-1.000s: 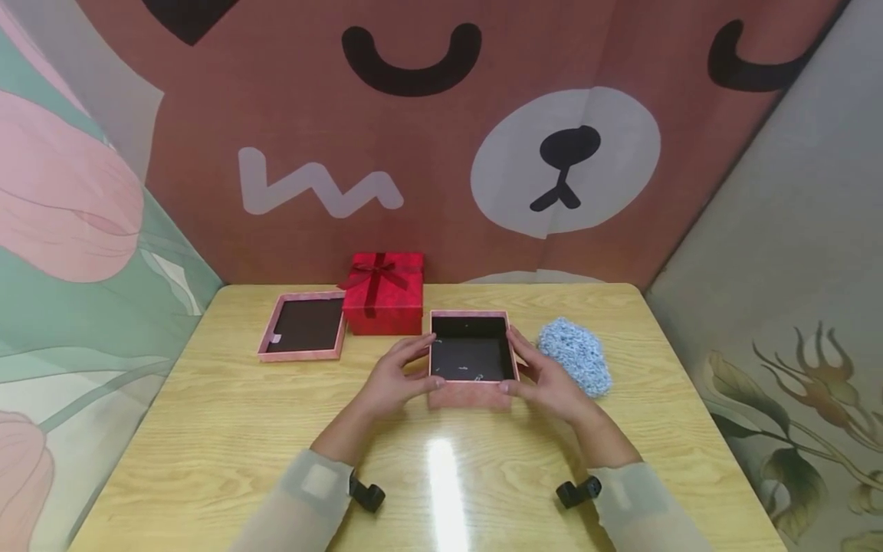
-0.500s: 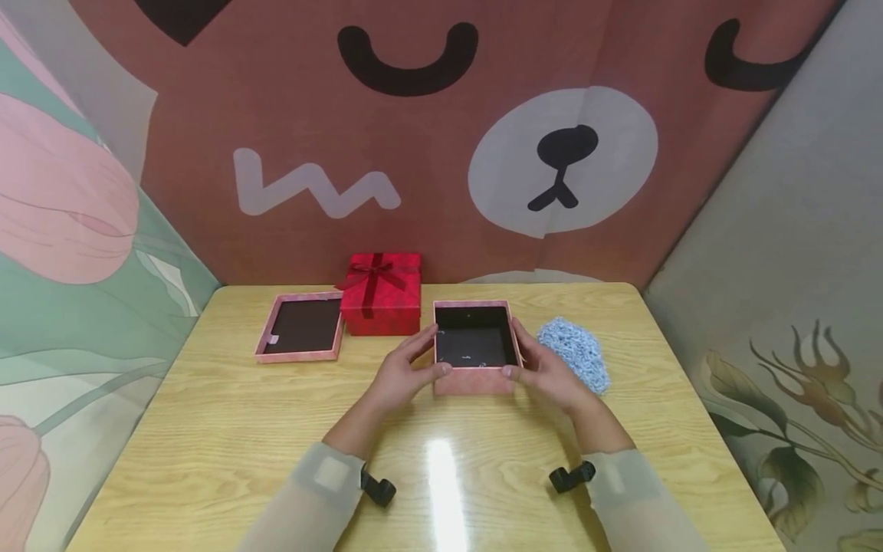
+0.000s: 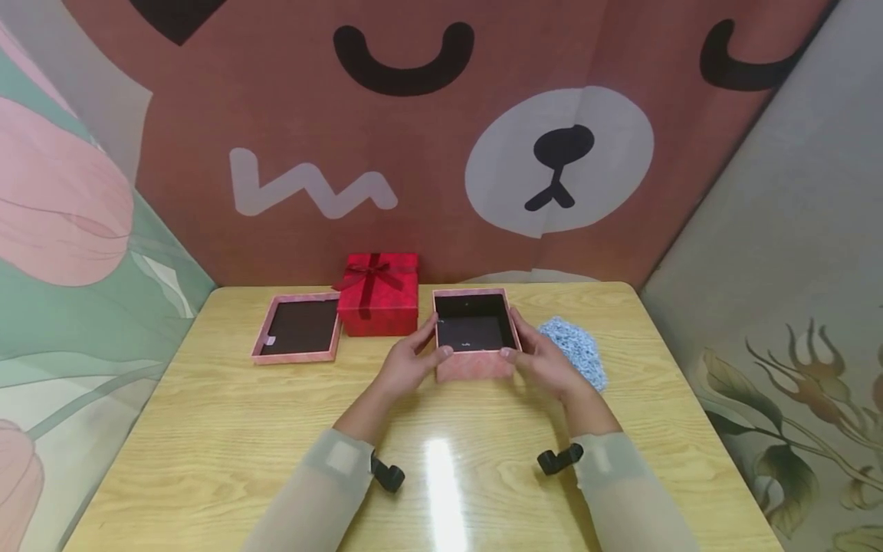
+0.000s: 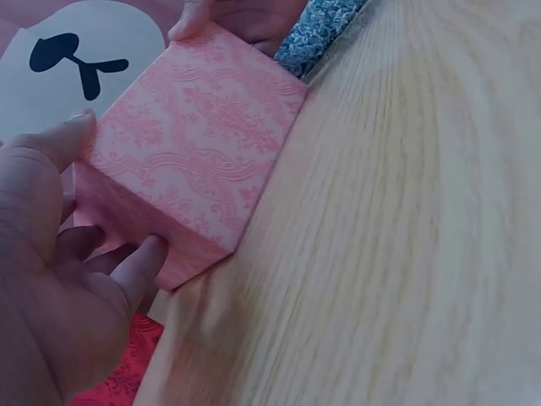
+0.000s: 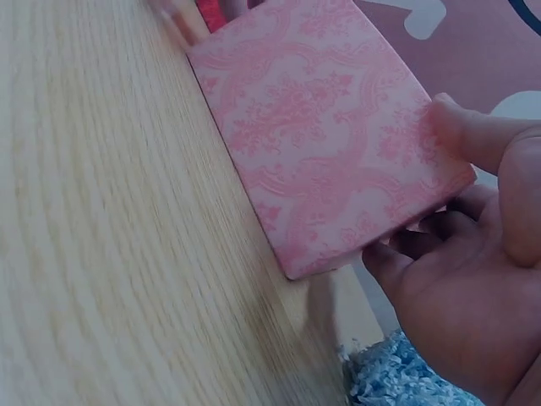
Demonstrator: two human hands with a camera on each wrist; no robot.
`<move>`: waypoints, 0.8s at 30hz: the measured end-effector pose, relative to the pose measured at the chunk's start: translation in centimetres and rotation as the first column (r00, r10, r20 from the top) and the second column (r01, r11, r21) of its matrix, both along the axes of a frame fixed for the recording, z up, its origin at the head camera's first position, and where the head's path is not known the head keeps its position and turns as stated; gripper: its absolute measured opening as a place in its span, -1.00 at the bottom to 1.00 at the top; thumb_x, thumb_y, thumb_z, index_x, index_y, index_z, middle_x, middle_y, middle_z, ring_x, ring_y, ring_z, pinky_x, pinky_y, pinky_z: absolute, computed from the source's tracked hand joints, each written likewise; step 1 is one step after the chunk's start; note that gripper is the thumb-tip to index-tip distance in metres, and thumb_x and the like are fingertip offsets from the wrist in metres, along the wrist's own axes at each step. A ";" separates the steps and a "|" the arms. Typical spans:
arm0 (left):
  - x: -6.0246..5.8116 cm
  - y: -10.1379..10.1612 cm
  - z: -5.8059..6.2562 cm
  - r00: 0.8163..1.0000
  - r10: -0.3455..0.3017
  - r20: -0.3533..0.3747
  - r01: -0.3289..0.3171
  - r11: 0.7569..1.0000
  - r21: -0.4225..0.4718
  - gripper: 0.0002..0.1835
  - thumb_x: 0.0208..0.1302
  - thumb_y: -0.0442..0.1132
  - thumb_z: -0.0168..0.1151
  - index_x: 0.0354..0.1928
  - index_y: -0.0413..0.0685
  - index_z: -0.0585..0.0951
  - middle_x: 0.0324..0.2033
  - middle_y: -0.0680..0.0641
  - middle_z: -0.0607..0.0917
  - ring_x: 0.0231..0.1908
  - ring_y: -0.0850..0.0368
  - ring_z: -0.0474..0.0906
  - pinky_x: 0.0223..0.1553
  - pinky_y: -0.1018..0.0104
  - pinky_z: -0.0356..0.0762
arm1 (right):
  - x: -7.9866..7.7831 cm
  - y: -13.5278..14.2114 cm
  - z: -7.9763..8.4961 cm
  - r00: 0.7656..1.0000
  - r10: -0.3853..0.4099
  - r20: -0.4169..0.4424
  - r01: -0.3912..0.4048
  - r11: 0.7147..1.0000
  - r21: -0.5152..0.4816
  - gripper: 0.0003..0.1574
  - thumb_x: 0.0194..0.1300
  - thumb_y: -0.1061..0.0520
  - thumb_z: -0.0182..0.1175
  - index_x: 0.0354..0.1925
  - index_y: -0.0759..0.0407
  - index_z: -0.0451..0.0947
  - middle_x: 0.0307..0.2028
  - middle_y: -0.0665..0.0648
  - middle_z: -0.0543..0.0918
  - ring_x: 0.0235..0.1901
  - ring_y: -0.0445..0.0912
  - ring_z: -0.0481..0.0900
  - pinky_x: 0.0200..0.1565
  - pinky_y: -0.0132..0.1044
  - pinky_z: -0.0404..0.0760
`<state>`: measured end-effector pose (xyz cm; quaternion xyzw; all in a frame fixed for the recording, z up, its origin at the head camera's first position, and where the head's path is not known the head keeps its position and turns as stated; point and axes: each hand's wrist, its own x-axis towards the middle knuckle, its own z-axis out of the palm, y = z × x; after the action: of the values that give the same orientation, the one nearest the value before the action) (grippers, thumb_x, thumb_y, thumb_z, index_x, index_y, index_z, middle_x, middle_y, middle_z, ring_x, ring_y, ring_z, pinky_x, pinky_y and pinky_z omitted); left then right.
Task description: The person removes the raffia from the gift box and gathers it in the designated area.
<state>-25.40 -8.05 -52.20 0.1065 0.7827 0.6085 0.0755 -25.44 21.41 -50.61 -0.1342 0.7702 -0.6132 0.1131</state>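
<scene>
The left hand [image 3: 407, 366] and right hand [image 3: 546, 366] hold the pink box [image 3: 476, 366] by its sides, near the middle of the far edge of the worktop [image 3: 276, 429]. A fluffy blue thing [image 3: 578, 350] lies beside the right hand.

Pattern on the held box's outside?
Pink box: floral scrollwork, darker pink on pale pink; clearest in right wrist view.

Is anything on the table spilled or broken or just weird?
Nothing looks spilled or broken. The only odd bits are tiny pale marks inside the open pink box, too small to make out, and a little pale patch near the left edge inside the shallow pink tray. They show up because it's dark in there.
</scene>
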 end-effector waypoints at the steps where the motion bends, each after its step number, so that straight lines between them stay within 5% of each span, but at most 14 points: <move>1: -0.1 0.1 -0.1 1.000 0.003 -0.008 -0.003 1.000 0.004 -0.09 0.28 0.22 0.42 0.60 0.36 0.24 0.53 0.16 0.30 0.51 0.05 0.25 0.43 0.15 0.35 | -0.1 -0.1 -0.1 1.000 -0.011 0.006 0.011 1.000 -0.002 0.07 0.49 0.13 0.27 0.68 -0.07 -0.13 0.64 0.12 -0.01 0.55 0.22 0.08 0.52 0.11 0.09; 10: -1.6 1.0 -0.2 0.997 0.036 -0.067 -0.037 0.999 -0.020 -0.14 0.40 0.17 0.33 0.62 0.22 0.19 0.56 0.21 0.23 0.52 0.13 0.20 0.45 0.21 0.29 | -1.1 -0.9 -0.4 0.991 -0.114 0.065 0.115 0.993 -0.017 -0.06 0.58 0.06 0.14 0.68 -0.14 -0.12 0.64 0.10 0.01 0.58 0.12 0.03 0.54 0.09 0.09; 16: -2.4 1.8 0.0 0.996 0.078 -0.051 -0.079 0.996 -0.032 -0.18 0.45 0.13 0.29 0.62 0.17 0.20 0.54 0.16 0.27 0.51 0.10 0.22 0.46 0.21 0.29 | -1.6 -1.4 0.2 0.986 -0.151 0.070 0.155 0.986 -0.063 -0.07 0.60 0.11 0.10 0.68 0.02 -0.15 0.61 0.24 0.05 0.57 0.18 0.05 0.56 0.06 0.04; 24: -3.6 3.0 0.2 0.987 0.154 -0.038 -0.156 0.986 -0.053 -0.28 0.52 0.07 0.21 0.61 0.30 0.20 0.48 -0.08 0.41 0.48 -0.01 0.30 0.48 0.05 0.28 | -2.9 -2.0 -0.7 0.967 -0.239 0.090 0.245 0.968 -0.062 -0.09 0.59 0.00 0.13 0.67 -0.26 -0.10 0.61 0.17 0.11 0.54 0.09 0.16 0.51 0.04 0.22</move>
<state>-29.00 -5.07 -51.98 0.0533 0.8065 0.5886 0.0176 -28.33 19.38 -51.28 -0.0182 0.7527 -0.6550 0.0638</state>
